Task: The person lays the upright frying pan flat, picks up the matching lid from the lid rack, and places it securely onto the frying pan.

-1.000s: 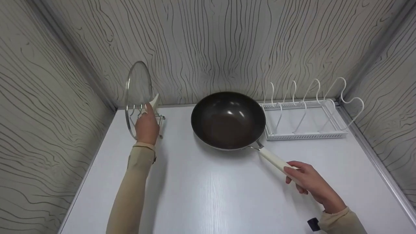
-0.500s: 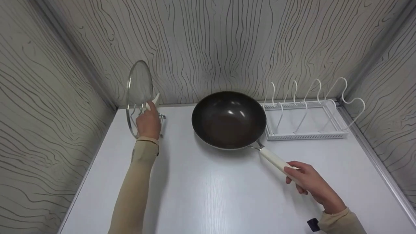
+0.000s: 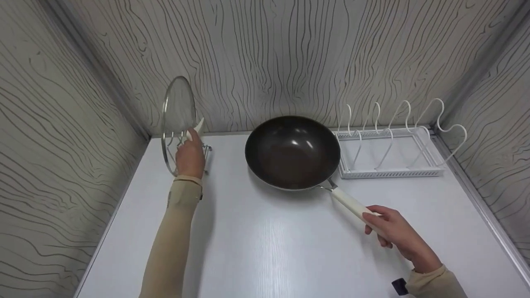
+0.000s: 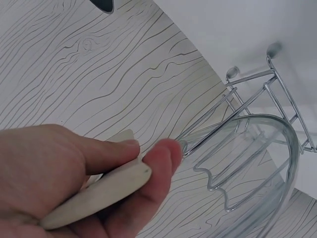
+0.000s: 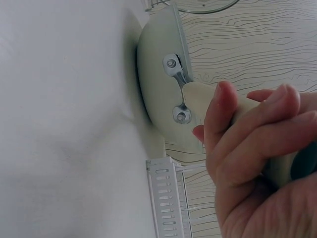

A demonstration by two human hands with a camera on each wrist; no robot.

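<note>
In the head view a round glass lid [image 3: 179, 107] stands on edge at the left, its white knob [image 3: 200, 126] facing right. My left hand [image 3: 191, 158] grips that knob; the left wrist view shows the fingers curled round the knob [image 4: 99, 196]. Behind the hand is a small metal wire rack [image 4: 252, 99], with the lid against it. The dark wok [image 3: 292, 153] sits on the table, its cream handle [image 3: 350, 201] pointing to the front right. Around the handle's end my right hand [image 3: 399, 234] is curled, also seen in the right wrist view.
A white rack [image 3: 391, 174] with several upright wire loops stands at the back right, close beside the wok's rim. Wood-patterned panels [image 3: 273, 62] enclose the white table [image 3: 248, 248] at the back, left and right.
Compared with a second ago, my left hand and the lid have shifted very slightly right and up. My right hand keeps its hold on the wok's handle.
</note>
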